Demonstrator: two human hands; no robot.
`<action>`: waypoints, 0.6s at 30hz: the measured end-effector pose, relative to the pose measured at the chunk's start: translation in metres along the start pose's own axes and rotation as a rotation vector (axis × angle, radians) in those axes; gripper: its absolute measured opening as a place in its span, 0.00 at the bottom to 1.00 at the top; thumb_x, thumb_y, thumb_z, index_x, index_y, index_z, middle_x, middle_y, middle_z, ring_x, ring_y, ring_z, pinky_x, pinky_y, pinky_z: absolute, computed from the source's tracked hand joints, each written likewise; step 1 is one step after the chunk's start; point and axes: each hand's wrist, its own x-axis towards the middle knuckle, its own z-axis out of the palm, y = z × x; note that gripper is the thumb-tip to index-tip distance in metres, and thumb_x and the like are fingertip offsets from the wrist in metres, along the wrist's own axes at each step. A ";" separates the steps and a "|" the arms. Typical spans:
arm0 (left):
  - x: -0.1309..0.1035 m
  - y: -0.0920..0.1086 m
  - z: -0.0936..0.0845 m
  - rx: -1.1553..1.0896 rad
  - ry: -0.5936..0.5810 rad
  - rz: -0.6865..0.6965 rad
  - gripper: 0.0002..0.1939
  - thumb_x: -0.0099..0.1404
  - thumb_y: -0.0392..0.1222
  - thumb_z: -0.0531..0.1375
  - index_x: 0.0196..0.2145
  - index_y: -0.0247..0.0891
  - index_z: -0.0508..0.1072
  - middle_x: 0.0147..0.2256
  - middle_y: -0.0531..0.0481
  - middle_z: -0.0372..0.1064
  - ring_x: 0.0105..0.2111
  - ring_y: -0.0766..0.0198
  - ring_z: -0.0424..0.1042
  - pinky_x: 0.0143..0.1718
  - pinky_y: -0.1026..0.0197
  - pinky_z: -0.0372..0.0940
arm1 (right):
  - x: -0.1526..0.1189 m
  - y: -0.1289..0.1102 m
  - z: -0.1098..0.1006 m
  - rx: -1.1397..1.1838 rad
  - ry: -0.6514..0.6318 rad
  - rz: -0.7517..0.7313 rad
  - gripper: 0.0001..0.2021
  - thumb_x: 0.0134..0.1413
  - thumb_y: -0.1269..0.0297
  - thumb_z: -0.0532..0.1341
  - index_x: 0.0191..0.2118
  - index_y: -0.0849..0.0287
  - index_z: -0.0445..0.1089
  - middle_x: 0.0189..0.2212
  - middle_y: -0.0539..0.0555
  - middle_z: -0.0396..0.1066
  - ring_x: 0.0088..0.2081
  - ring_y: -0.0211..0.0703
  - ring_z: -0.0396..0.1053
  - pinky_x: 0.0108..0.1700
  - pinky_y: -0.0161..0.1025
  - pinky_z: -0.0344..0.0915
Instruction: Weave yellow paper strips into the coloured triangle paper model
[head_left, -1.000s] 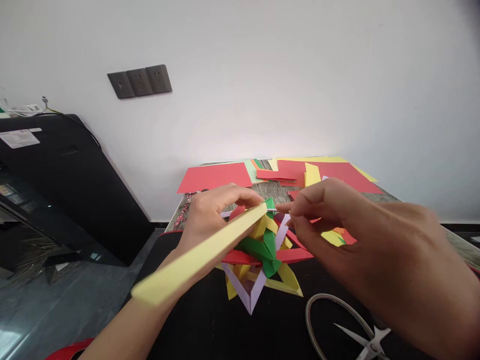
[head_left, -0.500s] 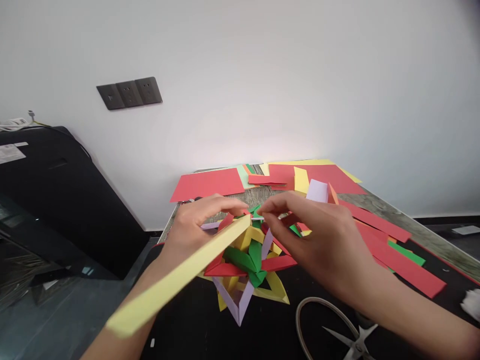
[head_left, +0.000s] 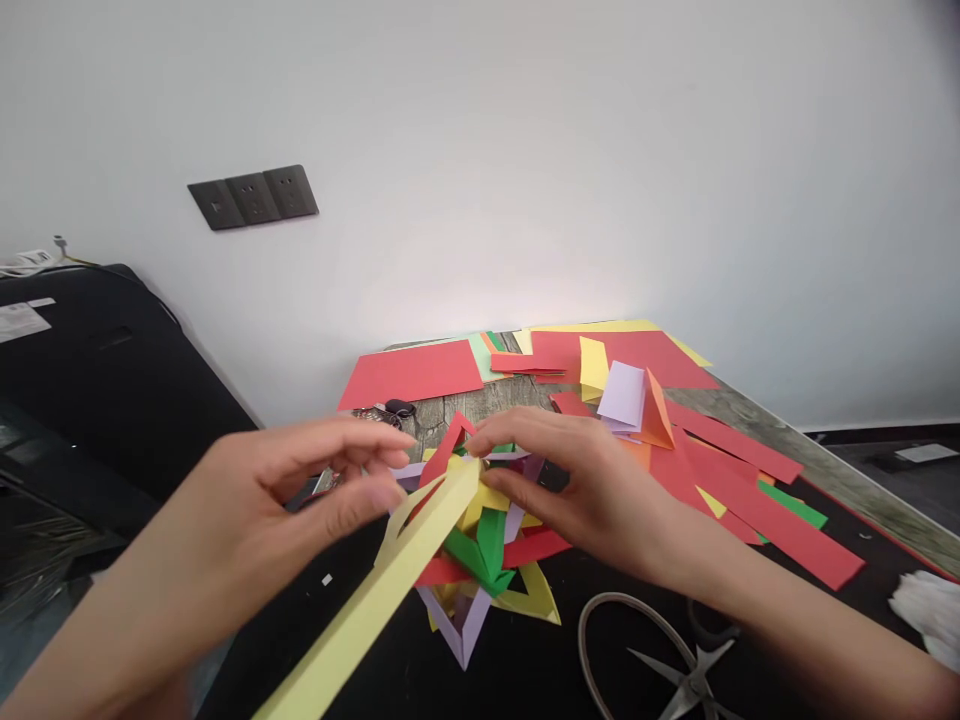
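A woven paper model [head_left: 484,545] of red, yellow, green and lilac folded strips stands on a black mat [head_left: 540,660]. A long yellow folded strip [head_left: 375,600] sticks out of it toward me at the lower left. My right hand [head_left: 592,490] grips the model's top, fingertips on a lilac and green part. My left hand [head_left: 270,510] hovers just left of the model with fingers apart, holding nothing, close to the yellow strip's upper end.
Loose red, yellow, green, orange and lilac paper sheets [head_left: 675,420] cover the table's far and right side. Scissors [head_left: 675,680] lie at the front right. White tissue [head_left: 926,605] sits at the right edge. A black device [head_left: 90,370] stands left; wall sockets [head_left: 253,197] above.
My left hand has let go of the model and drawn back to the left, opening. My right hand moved left onto the model's top. The view has tilted down slightly.
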 end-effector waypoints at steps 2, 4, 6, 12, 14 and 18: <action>-0.007 0.004 0.004 0.027 -0.042 0.042 0.11 0.55 0.56 0.65 0.36 0.53 0.81 0.27 0.55 0.77 0.25 0.63 0.76 0.24 0.70 0.70 | 0.001 0.000 0.003 0.020 -0.038 0.008 0.07 0.62 0.70 0.58 0.43 0.59 0.72 0.38 0.53 0.72 0.37 0.39 0.69 0.37 0.36 0.66; -0.013 0.007 0.009 0.051 -0.068 0.089 0.11 0.55 0.54 0.66 0.36 0.52 0.80 0.25 0.56 0.75 0.22 0.65 0.73 0.23 0.71 0.68 | 0.001 0.000 0.007 0.023 -0.053 -0.011 0.07 0.61 0.71 0.58 0.42 0.60 0.72 0.36 0.53 0.71 0.35 0.38 0.68 0.35 0.35 0.64; -0.020 0.008 0.014 0.068 -0.099 0.120 0.12 0.55 0.51 0.67 0.38 0.50 0.78 0.25 0.57 0.74 0.22 0.67 0.72 0.23 0.72 0.67 | 0.001 0.000 0.010 0.013 -0.065 -0.050 0.07 0.62 0.72 0.57 0.41 0.61 0.72 0.35 0.53 0.72 0.35 0.38 0.67 0.35 0.35 0.64; -0.039 0.004 0.021 0.043 -0.058 0.069 0.07 0.61 0.46 0.63 0.38 0.48 0.75 0.34 0.55 0.75 0.29 0.66 0.74 0.28 0.71 0.68 | 0.001 -0.004 0.017 -0.035 -0.060 -0.171 0.07 0.63 0.72 0.57 0.40 0.63 0.73 0.36 0.55 0.74 0.38 0.40 0.70 0.43 0.39 0.64; -0.042 0.001 0.019 0.047 -0.062 0.037 0.06 0.64 0.46 0.61 0.38 0.49 0.76 0.35 0.55 0.75 0.31 0.66 0.74 0.30 0.71 0.68 | 0.002 -0.007 0.019 -0.013 -0.068 -0.195 0.07 0.63 0.72 0.57 0.40 0.65 0.73 0.36 0.56 0.75 0.38 0.41 0.70 0.42 0.38 0.65; -0.048 -0.006 0.015 0.076 -0.055 0.056 0.05 0.63 0.44 0.62 0.38 0.48 0.76 0.36 0.56 0.74 0.33 0.67 0.74 0.32 0.72 0.67 | 0.005 -0.012 0.027 0.057 -0.074 -0.231 0.08 0.62 0.72 0.58 0.42 0.66 0.73 0.37 0.56 0.75 0.38 0.39 0.70 0.40 0.35 0.66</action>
